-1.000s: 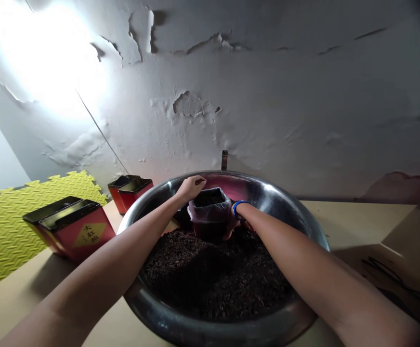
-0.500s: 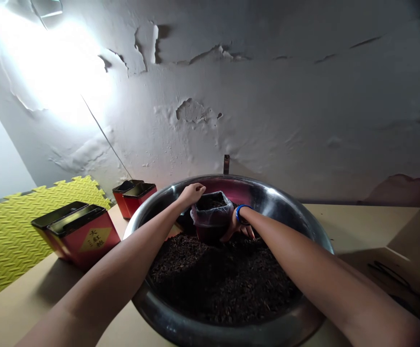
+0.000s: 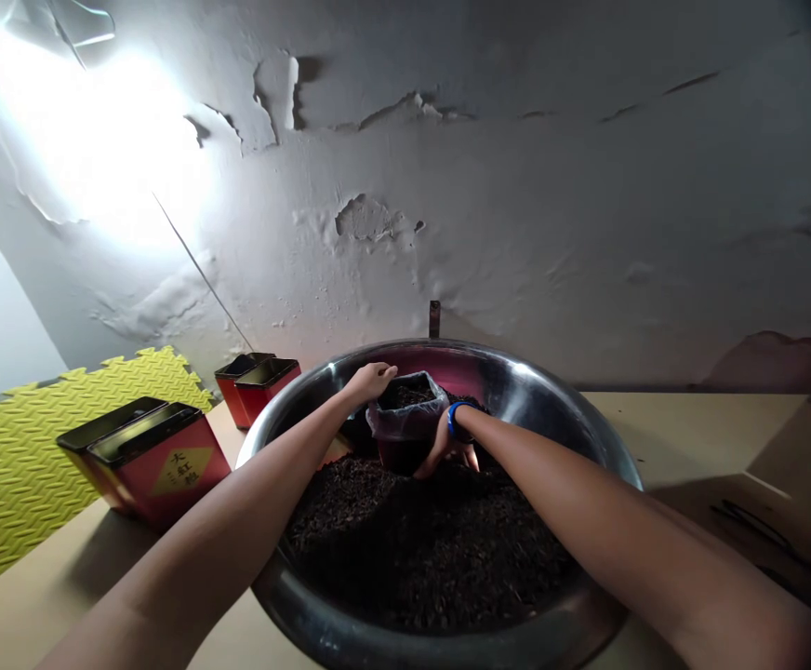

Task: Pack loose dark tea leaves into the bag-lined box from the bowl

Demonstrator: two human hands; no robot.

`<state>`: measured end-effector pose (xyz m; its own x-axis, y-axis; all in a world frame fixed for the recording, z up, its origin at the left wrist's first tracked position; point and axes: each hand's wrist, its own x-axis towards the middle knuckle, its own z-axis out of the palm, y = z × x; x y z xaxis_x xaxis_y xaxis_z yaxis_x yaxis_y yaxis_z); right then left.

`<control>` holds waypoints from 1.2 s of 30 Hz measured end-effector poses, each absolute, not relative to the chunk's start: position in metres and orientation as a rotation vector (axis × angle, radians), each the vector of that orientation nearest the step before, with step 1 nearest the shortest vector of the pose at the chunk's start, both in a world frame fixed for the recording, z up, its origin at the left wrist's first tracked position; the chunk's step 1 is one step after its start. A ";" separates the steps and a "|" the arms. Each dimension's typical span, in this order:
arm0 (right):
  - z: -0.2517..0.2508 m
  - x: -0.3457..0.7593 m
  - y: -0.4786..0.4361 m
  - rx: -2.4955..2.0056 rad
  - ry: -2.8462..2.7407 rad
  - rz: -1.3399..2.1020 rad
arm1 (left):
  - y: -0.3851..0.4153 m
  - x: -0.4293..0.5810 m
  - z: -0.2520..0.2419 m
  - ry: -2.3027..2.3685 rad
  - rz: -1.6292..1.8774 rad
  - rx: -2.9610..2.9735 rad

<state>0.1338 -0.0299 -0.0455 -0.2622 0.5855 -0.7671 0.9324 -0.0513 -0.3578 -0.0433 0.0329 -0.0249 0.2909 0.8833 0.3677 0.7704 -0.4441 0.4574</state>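
A red tin lined with a clear plastic bag stands tilted in a large steel bowl. Dark tea leaves fill the bowl's lower part, and more show inside the lined tin. At the tin's upper left corner, my left hand is closed on the rim and liner, its fingertips partly hidden. My right hand, with a blue wristband, is low against the tin's right side. Its thumb and fingers are apart, reaching down to the leaves.
Red tins with black tops stand left of the bowl: a nearer pair with a yellow label and a farther pair. A yellow foam mat lies beyond the table's left edge. Behind is a peeling wall; dark cords lie right.
My right hand has shifted slightly left and nearer the tin's base, its fingers lifting a little from the leaves. My left hand stays at the tin's rim. The camera view has shifted slightly.
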 end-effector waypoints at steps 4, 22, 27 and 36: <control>-0.049 0.126 -0.027 1.407 1.523 -1.394 | 0.035 -0.043 -0.027 1.511 0.842 2.350; -0.022 0.067 -0.068 1.087 2.402 -1.308 | 0.043 -0.047 -0.032 1.456 0.900 2.246; -0.020 0.063 -0.080 1.182 2.532 -1.237 | 0.042 -0.049 -0.031 1.353 0.938 2.143; 0.017 0.075 -0.065 1.168 2.769 -1.094 | 0.029 -0.051 -0.022 1.446 0.998 1.955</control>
